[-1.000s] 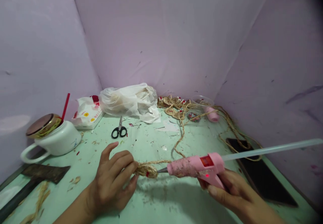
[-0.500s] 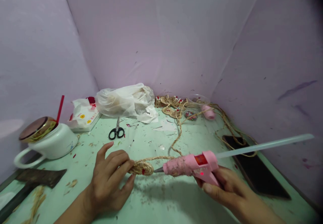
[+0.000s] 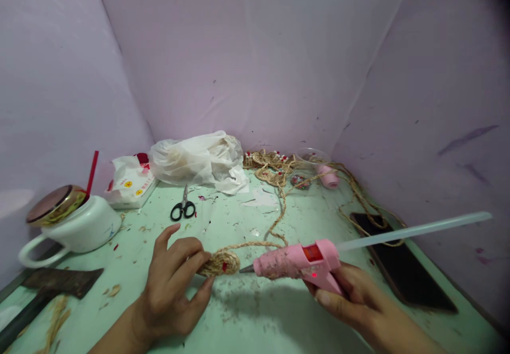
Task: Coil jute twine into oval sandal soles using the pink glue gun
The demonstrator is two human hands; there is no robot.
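My left hand point(image 3: 175, 279) pinches a small coil of braided straw cord point(image 3: 221, 263), which has a red spot near its end. From the coil a braided cord point(image 3: 279, 218) trails back over the table. My right hand point(image 3: 350, 295) is wrapped around the handle of a pink hot glue gun point(image 3: 295, 261), its red light lit. The gun's metal nozzle point(image 3: 247, 269) points left at the coil's right end, close to it; whether they touch I cannot tell. A long translucent glue stick point(image 3: 418, 230) sticks out of the gun's back.
Black-handled scissors point(image 3: 183, 209) lie behind my left hand. At left are a white mug point(image 3: 85, 226) and a hatchet point(image 3: 64, 282). A plastic bag point(image 3: 195, 157), straw pieces with beads point(image 3: 271, 168) and a pink spool point(image 3: 329, 177) line the back. A dark phone point(image 3: 410, 269) lies right.
The coil has turned slightly in my left fingers, showing more of its face and red spot. The glue gun has shifted a little left.
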